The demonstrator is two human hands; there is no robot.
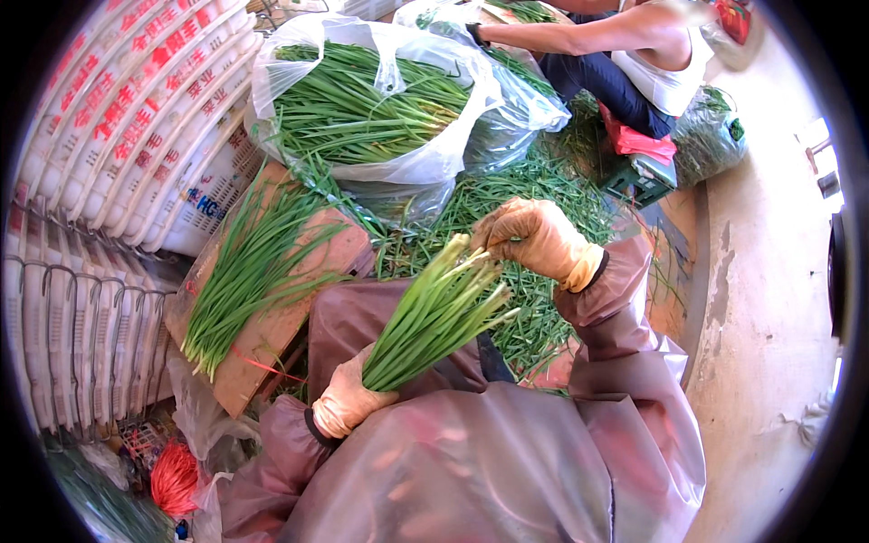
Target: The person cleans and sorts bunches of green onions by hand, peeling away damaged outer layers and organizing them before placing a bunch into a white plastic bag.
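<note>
My left hand (348,398), in a tan glove, is closed round a bunch of garlic chives (434,312) above my lap. The pale cut ends point up and away to the right. At those ends my right hand (534,240), gloved alike, has its fingers pinched together; whether a stem or leaf is between them is too small to tell. More chives (249,262) lie loose on a wooden board (312,253) to my left. A large clear plastic bag (398,176) full of chives stands open beyond the board.
White plastic baskets (136,118) are stacked along the left. Chive trimmings (520,195) cover the floor ahead. A person (661,63) sits at the far right beside a green crate (641,176). Red plastic twine (175,475) lies at the lower left; a pale wall (760,299) runs down the right.
</note>
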